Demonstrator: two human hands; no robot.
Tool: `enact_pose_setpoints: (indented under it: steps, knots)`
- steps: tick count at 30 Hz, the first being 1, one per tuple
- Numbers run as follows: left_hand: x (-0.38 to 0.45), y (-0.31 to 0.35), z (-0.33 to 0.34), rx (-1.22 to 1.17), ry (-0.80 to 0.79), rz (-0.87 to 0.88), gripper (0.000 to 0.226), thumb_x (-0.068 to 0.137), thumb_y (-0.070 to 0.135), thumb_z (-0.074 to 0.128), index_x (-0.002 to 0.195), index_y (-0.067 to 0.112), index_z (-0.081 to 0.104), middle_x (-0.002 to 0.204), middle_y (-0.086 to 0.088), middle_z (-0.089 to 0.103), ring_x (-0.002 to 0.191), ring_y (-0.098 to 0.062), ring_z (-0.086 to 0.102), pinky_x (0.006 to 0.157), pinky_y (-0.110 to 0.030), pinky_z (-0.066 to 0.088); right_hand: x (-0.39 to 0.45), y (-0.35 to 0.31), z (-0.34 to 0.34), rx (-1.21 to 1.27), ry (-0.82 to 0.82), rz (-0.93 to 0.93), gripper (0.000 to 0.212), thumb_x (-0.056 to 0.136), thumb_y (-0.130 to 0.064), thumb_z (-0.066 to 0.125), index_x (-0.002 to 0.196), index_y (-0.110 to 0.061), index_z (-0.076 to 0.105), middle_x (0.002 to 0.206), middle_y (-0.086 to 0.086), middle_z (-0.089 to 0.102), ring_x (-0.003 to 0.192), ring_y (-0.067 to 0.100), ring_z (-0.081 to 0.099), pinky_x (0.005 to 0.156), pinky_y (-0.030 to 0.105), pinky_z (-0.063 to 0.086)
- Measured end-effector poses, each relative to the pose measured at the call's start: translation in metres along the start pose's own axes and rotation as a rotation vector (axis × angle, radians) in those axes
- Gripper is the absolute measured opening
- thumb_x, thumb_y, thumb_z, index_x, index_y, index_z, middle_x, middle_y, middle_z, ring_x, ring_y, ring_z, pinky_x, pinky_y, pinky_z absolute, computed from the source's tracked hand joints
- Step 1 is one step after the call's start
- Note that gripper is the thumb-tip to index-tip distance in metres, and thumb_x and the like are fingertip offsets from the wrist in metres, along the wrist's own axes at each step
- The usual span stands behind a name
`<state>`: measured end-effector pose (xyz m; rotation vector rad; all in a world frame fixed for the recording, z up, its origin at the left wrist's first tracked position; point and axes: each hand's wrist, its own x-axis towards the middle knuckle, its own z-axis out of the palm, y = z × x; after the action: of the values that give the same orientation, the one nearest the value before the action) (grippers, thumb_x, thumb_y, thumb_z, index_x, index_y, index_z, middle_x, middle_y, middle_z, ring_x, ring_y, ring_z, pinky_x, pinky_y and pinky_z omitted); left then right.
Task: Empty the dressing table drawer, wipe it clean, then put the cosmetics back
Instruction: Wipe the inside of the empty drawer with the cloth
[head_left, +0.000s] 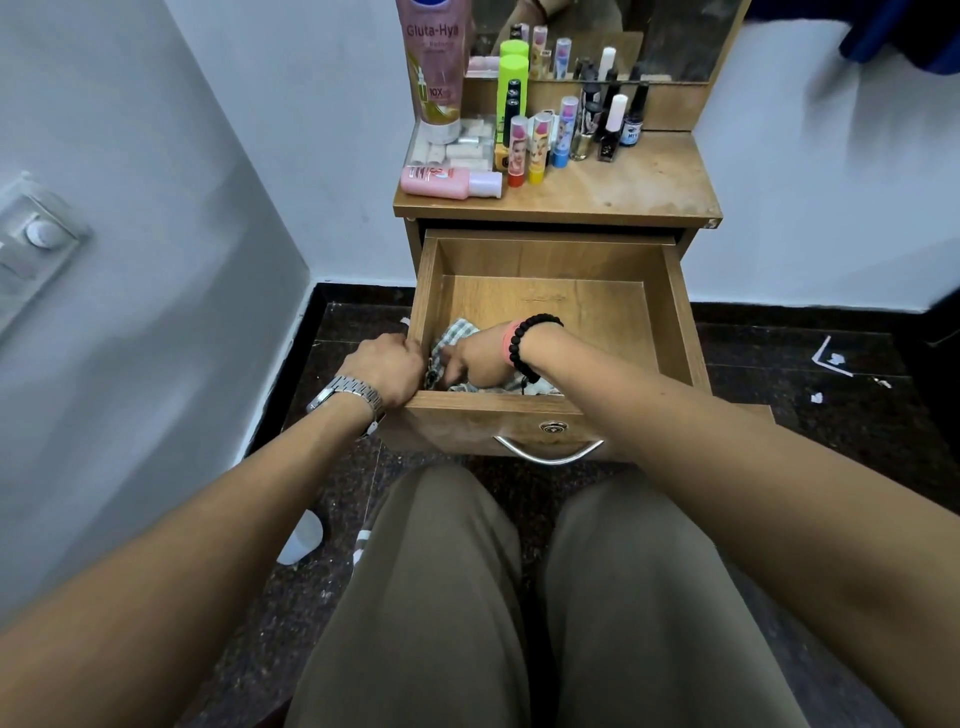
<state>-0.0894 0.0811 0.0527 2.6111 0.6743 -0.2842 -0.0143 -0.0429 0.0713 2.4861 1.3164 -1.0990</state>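
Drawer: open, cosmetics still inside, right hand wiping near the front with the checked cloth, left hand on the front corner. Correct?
Not quite. Head view shows the drawer holds only the checked cloth; the cosmetics stand on the dressing table top. Right hand and left hand are as stated.

Open wooden drawer (675, 312), checked cloth (457, 332) inside

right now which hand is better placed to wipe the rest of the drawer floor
The right hand. It is already inside the drawer, gripping the checked cloth at the near left corner. The left hand grips the drawer's front left corner and looks better kept there as a brace.
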Motion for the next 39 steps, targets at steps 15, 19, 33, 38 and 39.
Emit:
enact_pose_setpoints:
  steps: [15, 19, 33, 38, 39]
  knots:
    - [-0.002, 0.0, 0.0, 0.03, -0.001, 0.007, 0.041, 0.097, 0.034, 0.027, 0.114, 0.012, 0.057, 0.121, -0.023, 0.057, 0.108, -0.042, 0.055, 0.088, -0.04, 0.042, 0.018, 0.021, 0.0, 0.139, 0.208, 0.076, 0.06, 0.088, 0.009, 0.034, 0.137, -0.024, 0.047, 0.162, 0.003, -0.001, 0.149, 0.024, 0.002, 0.119, 0.04, 0.012]
    - [0.0, -0.002, 0.001, 0.039, 0.0, 0.012, 0.041, 0.096, 0.035, 0.027, 0.112, 0.014, 0.058, 0.121, -0.023, 0.057, 0.107, -0.042, 0.055, 0.087, -0.04, 0.043, 0.038, 0.019, -0.006, 0.167, 0.284, 0.162, 0.029, 0.089, -0.001, 0.039, 0.111, -0.016, 0.051, 0.162, 0.0, 0.002, 0.149, 0.023, -0.002, 0.117, 0.049, 0.011]
    - [-0.001, 0.0, 0.002, 0.021, 0.008, 0.018, 0.041, 0.096, 0.033, 0.028, 0.113, 0.011, 0.058, 0.121, -0.025, 0.057, 0.108, -0.043, 0.055, 0.088, -0.04, 0.043, 0.021, 0.024, -0.011, -0.006, 0.323, 0.101, 0.036, 0.091, -0.01, 0.037, 0.115, -0.013, 0.064, 0.155, 0.012, 0.028, 0.133, 0.03, 0.039, 0.101, 0.032, 0.038]
    - [-0.004, 0.002, -0.001, 0.014, -0.003, 0.015, 0.04, 0.096, 0.032, 0.028, 0.113, 0.011, 0.058, 0.121, -0.025, 0.057, 0.107, -0.042, 0.055, 0.088, -0.04, 0.043, -0.012, 0.013, 0.01, 0.214, 0.159, -0.074, 0.049, 0.083, 0.013, 0.037, 0.113, -0.01, 0.068, 0.157, 0.005, 0.027, 0.144, 0.021, 0.026, 0.075, 0.001, 0.044]
    - [-0.005, 0.003, -0.001, 0.011, -0.003, 0.012, 0.041, 0.096, 0.032, 0.028, 0.113, 0.01, 0.058, 0.121, -0.025, 0.057, 0.107, -0.042, 0.055, 0.087, -0.039, 0.043, -0.015, 0.011, 0.013, 0.23, 0.14, -0.084, 0.048, 0.083, 0.012, 0.037, 0.113, -0.009, 0.067, 0.152, 0.007, 0.037, 0.135, 0.021, 0.04, 0.071, 0.005, 0.047]
